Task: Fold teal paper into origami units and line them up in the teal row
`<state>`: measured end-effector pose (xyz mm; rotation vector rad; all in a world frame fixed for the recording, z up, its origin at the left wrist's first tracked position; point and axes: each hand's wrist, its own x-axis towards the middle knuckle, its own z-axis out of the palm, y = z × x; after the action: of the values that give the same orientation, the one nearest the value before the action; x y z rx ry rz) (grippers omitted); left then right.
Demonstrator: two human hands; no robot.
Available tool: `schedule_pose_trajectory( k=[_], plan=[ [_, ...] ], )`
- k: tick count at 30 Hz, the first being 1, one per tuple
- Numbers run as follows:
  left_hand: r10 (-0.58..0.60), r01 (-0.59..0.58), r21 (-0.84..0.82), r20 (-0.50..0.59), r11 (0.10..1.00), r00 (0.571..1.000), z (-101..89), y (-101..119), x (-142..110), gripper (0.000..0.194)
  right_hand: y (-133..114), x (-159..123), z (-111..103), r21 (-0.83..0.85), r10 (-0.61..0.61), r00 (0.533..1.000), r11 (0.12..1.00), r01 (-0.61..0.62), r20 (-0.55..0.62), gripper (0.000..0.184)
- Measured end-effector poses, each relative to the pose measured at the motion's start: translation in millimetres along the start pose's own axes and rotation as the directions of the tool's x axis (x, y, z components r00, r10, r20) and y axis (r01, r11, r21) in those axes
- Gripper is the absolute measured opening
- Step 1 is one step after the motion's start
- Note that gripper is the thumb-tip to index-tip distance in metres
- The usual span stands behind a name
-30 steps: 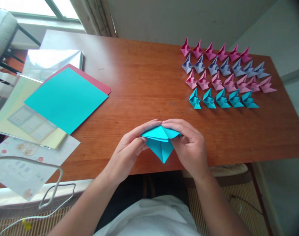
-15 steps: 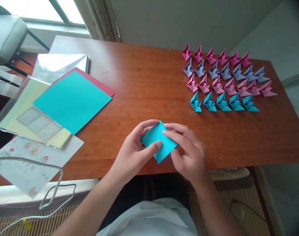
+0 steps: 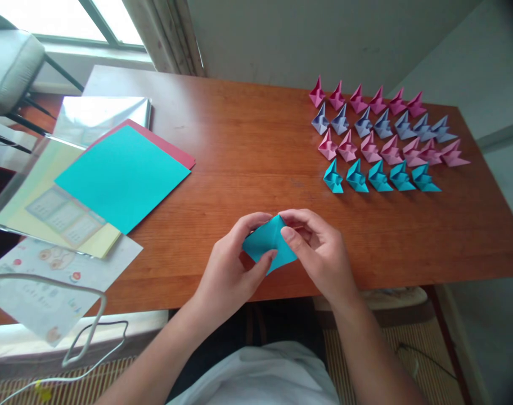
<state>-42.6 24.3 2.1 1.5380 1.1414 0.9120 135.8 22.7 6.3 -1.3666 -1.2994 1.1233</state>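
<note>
A small folded square of turquoise paper (image 3: pixel 262 241) is held up between my hands near the table's front edge, one corner pointing away from me. My left hand (image 3: pixel 235 264) grips its left side, thumb on the front face and fingers behind. On the upper right edge, my right hand (image 3: pixel 319 253) pinches the paper, with its thumb near the top corner. A crease runs down from that corner. The fingertips behind the paper are hidden.
Rows of folded paper figures stand at the right: magenta (image 3: pixel 358 101), lavender (image 3: pixel 363 122), pink (image 3: pixel 369 148) and turquoise (image 3: pixel 379 178). Turquoise sheets (image 3: pixel 124 177) lie at the left over a clear sleeve with yellow paper (image 3: pixel 16 197). A white cable (image 3: pixel 83 292) loops at the lower left.
My right thumb has come from behind the paper onto its front, and the right fingers have moved behind the upper edge. The paper has tilted slightly.
</note>
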Motion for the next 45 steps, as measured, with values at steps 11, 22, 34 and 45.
schedule_pose_trajectory(
  k=[11,22,34,45],
  plan=[
    [-0.108,0.106,-0.234,0.002,0.966,0.994,-4.3,9,2,0.014,0,2,-6,0.161,-0.003,1.0,0.987,0.002,0.01,0.01],
    [-0.204,0.183,-0.336,-0.027,0.924,0.979,-3.1,10,2,0.014,1,-1,-4,0.162,0.013,1.0,0.987,-0.009,-0.024,0.008],
    [-0.21,0.231,-0.134,0.153,0.964,0.966,-7.5,16,6,0.02,-16,-4,-1,-0.067,-0.052,0.997,0.996,0.055,0.053,0.005],
    [-0.297,0.341,-0.244,0.2,0.908,0.934,-7.2,13,6,0.018,-30,-6,-1,-0.076,-0.08,0.995,0.994,0.085,0.061,0.005]
  ],
)
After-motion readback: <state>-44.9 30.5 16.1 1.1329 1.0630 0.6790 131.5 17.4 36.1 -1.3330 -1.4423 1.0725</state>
